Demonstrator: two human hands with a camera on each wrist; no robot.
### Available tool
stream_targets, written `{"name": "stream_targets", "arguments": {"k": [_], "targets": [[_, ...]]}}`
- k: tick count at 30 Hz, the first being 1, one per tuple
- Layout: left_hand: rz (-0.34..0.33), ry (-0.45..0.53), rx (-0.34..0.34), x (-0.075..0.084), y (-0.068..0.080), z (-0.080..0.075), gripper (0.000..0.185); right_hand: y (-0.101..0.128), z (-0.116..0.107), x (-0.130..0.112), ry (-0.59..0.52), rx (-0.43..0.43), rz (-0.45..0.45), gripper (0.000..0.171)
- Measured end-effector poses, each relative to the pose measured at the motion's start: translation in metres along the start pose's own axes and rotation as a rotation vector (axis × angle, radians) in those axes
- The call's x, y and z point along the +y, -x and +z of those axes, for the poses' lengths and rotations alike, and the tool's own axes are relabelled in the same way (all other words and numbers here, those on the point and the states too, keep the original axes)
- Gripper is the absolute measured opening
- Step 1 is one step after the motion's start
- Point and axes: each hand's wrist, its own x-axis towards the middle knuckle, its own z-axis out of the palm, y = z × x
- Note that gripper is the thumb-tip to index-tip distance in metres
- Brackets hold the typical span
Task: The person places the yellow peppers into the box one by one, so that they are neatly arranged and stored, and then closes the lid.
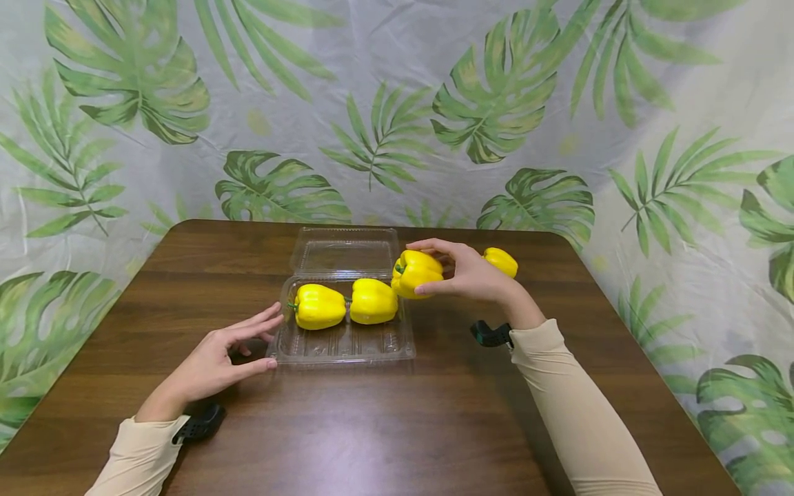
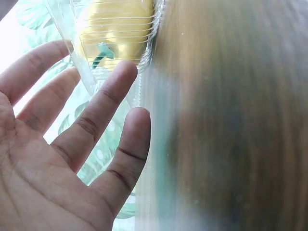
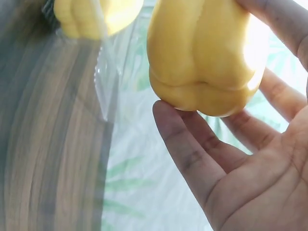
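In the head view my right hand (image 1: 468, 272) grips a yellow bell pepper (image 1: 417, 273) between thumb and fingers, at the right side of a clear plastic clamshell box (image 1: 335, 350). The pepper's green stem faces left. Two more yellow bell peppers lie in the box, a left one (image 1: 319, 307) with its stem to the left and a right one (image 1: 373, 302) beside it. My left hand (image 1: 226, 355) has its fingers spread, fingertips right at the box's left wall. In the left wrist view, the left hand's fingers (image 2: 130, 77) extend along the ribbed box side.
Another yellow bell pepper (image 1: 501, 262) lies on the wooden table (image 1: 372, 434), behind my right wrist. The box's clear lid (image 1: 346, 252) is folded back toward the far edge. A leaf-patterned cloth (image 1: 397, 124) hangs behind the table.
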Motion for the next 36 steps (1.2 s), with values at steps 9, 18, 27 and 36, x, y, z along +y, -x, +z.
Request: {"name": "stream_targets", "arguments": {"k": [9, 18, 27, 36], "targets": [[0.003, 0.002, -0.001, 0.0, 0.0, 0.0, 0.068, -0.009, 0.016, -0.021, 0.067, -0.04, 0.018, 0.072], [0.0, -0.002, -0.001, 0.0, -0.001, -0.001, 0.068, -0.015, 0.028, -0.038, 0.088, -0.089, -0.004, 0.07], [-0.006, 0.0, -0.006, 0.001, 0.0, 0.0, 0.068, -0.022, 0.041, -0.044, 0.14, -0.136, -0.051, 0.069], [0.004, 0.005, -0.002, -0.001, 0.0, 0.0, 0.069, -0.028, 0.055, -0.053, 0.17, -0.174, -0.088, 0.068]]}}
